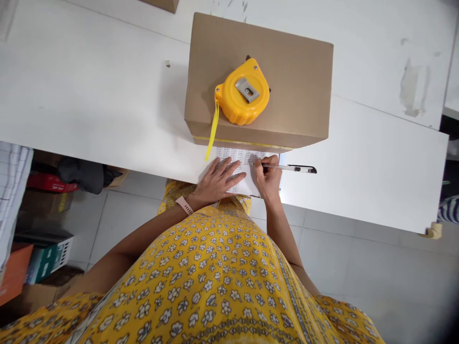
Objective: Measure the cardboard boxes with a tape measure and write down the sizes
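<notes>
Plainly, white table [376, 162] tops tiled floor [132, 224], right grip [267, 177] pinching pen [292, 168], left grip [217, 182] splayed.

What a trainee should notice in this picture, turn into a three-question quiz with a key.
1. Multiple choice. What is the right hand holding?
A) Scissors
B) A pen
C) A ruler

2. True or false. The yellow tape measure rests on top of the cardboard box.

3. Fill in the blank. The left hand has its fingers spread over the ______, which is marked with rows of writing.

Key:
1. B
2. True
3. paper
</notes>
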{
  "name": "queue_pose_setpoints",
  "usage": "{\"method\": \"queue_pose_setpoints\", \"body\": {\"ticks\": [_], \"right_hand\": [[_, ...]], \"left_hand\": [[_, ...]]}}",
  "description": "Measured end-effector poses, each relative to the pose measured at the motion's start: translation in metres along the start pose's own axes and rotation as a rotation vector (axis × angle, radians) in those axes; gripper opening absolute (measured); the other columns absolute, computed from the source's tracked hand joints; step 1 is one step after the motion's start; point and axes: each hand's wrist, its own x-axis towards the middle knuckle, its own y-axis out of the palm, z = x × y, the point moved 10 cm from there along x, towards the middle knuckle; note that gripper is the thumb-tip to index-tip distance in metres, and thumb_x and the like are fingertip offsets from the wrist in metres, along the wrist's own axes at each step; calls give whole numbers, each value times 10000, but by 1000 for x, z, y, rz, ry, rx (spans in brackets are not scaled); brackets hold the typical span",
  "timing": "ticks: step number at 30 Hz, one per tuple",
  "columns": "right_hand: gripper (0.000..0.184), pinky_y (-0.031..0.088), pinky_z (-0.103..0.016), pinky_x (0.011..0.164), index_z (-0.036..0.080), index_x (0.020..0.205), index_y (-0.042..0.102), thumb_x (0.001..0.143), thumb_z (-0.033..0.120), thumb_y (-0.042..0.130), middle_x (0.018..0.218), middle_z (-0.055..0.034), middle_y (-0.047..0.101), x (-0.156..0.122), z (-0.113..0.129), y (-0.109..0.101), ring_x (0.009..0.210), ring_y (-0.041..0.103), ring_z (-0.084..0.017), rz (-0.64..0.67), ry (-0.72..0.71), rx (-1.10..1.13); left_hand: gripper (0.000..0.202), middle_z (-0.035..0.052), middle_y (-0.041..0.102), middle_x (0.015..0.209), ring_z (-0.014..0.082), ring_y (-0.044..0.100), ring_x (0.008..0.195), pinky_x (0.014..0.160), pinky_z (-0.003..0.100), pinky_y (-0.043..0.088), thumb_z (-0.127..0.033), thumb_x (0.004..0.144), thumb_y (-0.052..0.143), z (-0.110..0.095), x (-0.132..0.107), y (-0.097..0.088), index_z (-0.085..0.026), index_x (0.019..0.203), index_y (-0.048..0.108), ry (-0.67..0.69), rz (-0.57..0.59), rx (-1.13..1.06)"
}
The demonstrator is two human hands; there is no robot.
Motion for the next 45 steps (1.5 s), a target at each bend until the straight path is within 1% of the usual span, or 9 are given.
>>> {"method": "queue_pose_setpoints", "body": {"ticks": [3,8,11,14,19,25,32,37,45], "right_hand": [[229,379,-305,535,273,785,425,943,338,577,604,70,415,0,0,1,533,424,-114,2,-16,-12],[243,374,-296,518,273,787,413,950,354,574,614,62,441,-2,-2,3,538,428,-109,26,-5,-46],[244,376,-299,528,274,786,410,948,339,580,606,66,430,-2,-2,2,543,430,-112,16,-6,-36],[237,383,-306,546,272,785,420,951,333,578,609,66,418,-1,-1,1,554,435,-115,6,-13,-33],[251,393,-308,556,269,784,420,946,352,593,631,58,450,-1,-2,2,572,449,-115,19,6,-38],[247,400,-315,560,272,787,418,944,365,585,621,57,449,-1,-3,2,574,454,-121,22,14,-53],[226,378,-314,561,271,791,416,943,308,578,621,64,433,-1,-2,2,562,438,-118,18,2,-32],[242,376,-308,550,275,774,400,932,306,581,600,69,419,-2,-1,1,553,439,-119,14,6,-49],[233,381,-305,548,269,768,423,933,318,580,603,69,425,0,-3,1,544,437,-115,-1,4,-35]], "left_hand": [[715,112,411,1662,362,387,1533,1250,597,327,-694,990,445,0,0,-1,-287,1578,457,3,-22,-13],[719,105,406,1666,356,371,1542,1257,592,316,-699,986,452,1,0,2,-298,1581,453,-12,8,-39],[721,101,405,1666,355,363,1547,1263,592,304,-702,982,454,1,0,4,-304,1584,449,-18,17,-66],[719,112,412,1661,364,371,1541,1258,600,305,-694,984,459,1,0,2,-291,1579,456,-13,-11,-70],[717,119,424,1653,366,386,1533,1251,600,314,-696,985,452,1,0,2,-284,1571,467,-7,-31,-67],[718,108,412,1662,361,359,1548,1267,595,281,-694,977,483,2,0,5,-300,1578,456,-23,2,-87],[715,105,405,1666,361,349,1553,1270,602,275,-687,978,488,3,1,5,-302,1580,454,-28,31,-112],[715,110,403,1666,362,358,1548,1263,603,292,-681,983,483,1,1,3,-295,1583,452,-13,26,-73],[727,103,411,1663,357,365,1545,1262,594,297,-701,977,463,2,1,4,-302,1584,447,-16,25,-64]]}}
